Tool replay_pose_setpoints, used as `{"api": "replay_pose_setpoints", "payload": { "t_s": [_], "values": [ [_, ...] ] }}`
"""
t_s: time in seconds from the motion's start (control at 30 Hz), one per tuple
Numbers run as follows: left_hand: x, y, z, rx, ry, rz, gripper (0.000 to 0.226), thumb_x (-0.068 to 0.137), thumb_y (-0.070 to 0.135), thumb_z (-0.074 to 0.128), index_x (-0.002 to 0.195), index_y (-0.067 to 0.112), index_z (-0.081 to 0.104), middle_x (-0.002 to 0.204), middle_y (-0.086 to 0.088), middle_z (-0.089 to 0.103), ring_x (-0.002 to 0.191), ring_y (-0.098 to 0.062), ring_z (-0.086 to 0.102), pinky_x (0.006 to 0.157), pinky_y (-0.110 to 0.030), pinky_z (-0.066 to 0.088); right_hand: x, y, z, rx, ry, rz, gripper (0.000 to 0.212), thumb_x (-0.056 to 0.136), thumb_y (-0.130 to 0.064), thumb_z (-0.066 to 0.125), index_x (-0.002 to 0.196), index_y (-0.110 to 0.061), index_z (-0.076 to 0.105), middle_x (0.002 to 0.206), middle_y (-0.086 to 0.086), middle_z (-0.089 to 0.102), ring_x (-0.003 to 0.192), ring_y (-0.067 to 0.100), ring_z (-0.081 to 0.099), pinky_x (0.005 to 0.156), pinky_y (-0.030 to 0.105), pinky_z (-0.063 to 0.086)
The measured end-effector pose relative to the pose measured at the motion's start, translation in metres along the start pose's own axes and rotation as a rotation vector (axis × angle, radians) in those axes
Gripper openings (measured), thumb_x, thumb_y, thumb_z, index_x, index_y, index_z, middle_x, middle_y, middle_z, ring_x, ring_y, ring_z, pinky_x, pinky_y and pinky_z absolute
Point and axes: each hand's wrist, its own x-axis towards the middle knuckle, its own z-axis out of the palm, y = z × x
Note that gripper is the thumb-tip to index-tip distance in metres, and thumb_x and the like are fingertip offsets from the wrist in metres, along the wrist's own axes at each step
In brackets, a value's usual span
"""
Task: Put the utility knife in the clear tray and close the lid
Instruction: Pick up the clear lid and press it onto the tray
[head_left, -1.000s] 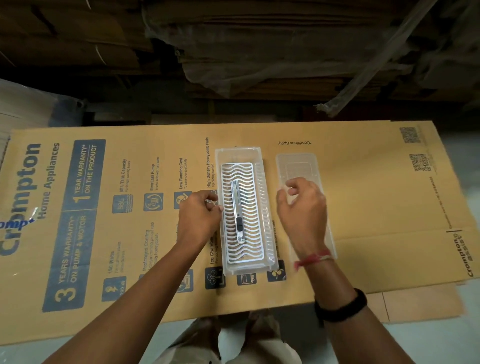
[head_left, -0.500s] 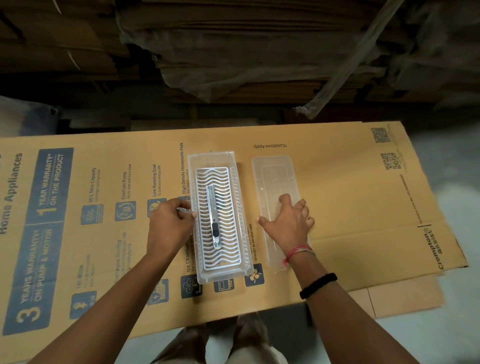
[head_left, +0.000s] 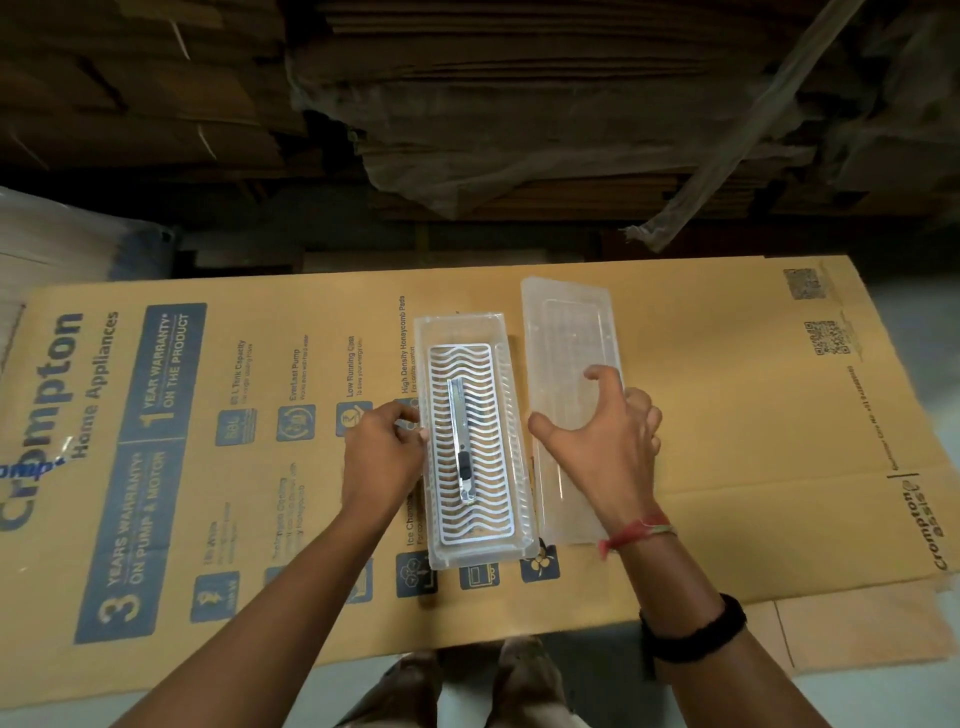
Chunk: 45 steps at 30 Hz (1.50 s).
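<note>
1. Fingers of the right hand (head_left: 608, 441) are spread wide over the lid (head_left: 569, 405), thumb at the lid's edge nearest the tray and fingertips across its middle and far edge; whether the lid is gripped or only touched cannot be told, though its far end looks raised off the cardboard (head_left: 727, 415).
2. Left hand (head_left: 384, 452) rests against the outer wall of the tray (head_left: 511, 364), on the side away from the lid, fingers curled together with their tips at the rim.
3. Knife (head_left: 462, 441) lies inside the tray, lengthwise down its middle on a white wavy grid (head_left: 493, 467). It sits between the two hands and neither touches it.
4. Lid lies just beside the tray, parallel to it, so the tray is uncovered.
5. Tray stands on a flattened printed cardboard sheet.
6. Beyond the tray's far end, brown stacks (head_left: 519, 104) under plastic wrap are piled up.
</note>
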Motion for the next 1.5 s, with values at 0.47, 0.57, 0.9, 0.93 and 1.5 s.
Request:
{"api": "replay_pose_setpoints", "payload": {
  "t_s": [0.47, 0.57, 0.9, 0.93, 1.5],
  "values": [
    [0.001, -0.006, -0.009, -0.323, -0.077, -0.15, 0.027, 0.092, -0.002, 0.054, 0.087, 0.019, 0.072, 0.078, -0.008, 0.073, 0.047, -0.004, 0.061, 0.046, -0.02, 0.048, -0.055, -0.061, 0.081, -0.157, 0.026, -0.13, 0.08, 0.06, -0.072, 0.058, 0.128, -0.031, 0.044, 0.128, 0.016, 0.045, 0.111, 0.034, 0.04, 0.087, 0.044, 0.035],
    [-0.004, -0.004, -0.008, -0.423, -0.084, -0.192, 0.026, 0.096, 0.001, 0.05, 0.086, 0.014, 0.07, 0.063, -0.003, 0.066, 0.038, -0.004, 0.053, 0.04, -0.018, 0.044, -0.054, -0.059, 0.088, -0.178, 0.051, -0.114, 0.081, 0.059, -0.072, 0.059, 0.127, -0.028, 0.045, 0.131, 0.02, 0.044, 0.113, 0.036, 0.04, 0.088, 0.045, 0.035],
    [-0.004, -0.008, -0.004, -0.469, -0.116, -0.208, 0.02, 0.092, 0.016, 0.064, 0.073, 0.009, 0.068, 0.066, -0.009, 0.064, 0.06, -0.025, 0.058, 0.06, -0.036, 0.049, -0.057, -0.058, 0.095, -0.22, 0.089, -0.1, 0.074, 0.071, -0.069, 0.055, 0.128, -0.023, 0.043, 0.133, 0.023, 0.044, 0.113, 0.038, 0.041, 0.087, 0.045, 0.035],
    [-0.004, -0.007, -0.003, -0.476, -0.116, -0.219, 0.02, 0.092, 0.014, 0.064, 0.074, 0.007, 0.068, 0.066, -0.011, 0.064, 0.06, -0.025, 0.058, 0.06, -0.036, 0.049, -0.056, -0.057, 0.094, -0.202, 0.078, -0.101, 0.077, 0.07, -0.068, 0.057, 0.13, -0.023, 0.04, 0.134, 0.022, 0.043, 0.115, 0.038, 0.04, 0.089, 0.045, 0.035],
    [-0.074, -0.038, 0.012, -0.265, -0.134, -0.171, 0.054, 0.09, 0.055, 0.054, 0.076, 0.003, 0.054, 0.066, -0.019, 0.061, 0.058, -0.033, 0.063, 0.06, -0.054, 0.057, -0.09, 0.051, 0.035, 0.714, -0.348, 0.445, 0.011, 0.084, -0.016, 0.071, 0.091, -0.009, 0.069, 0.08, 0.008, 0.07, 0.063, 0.017, 0.061, 0.059, 0.028, 0.052]
  ]
}}
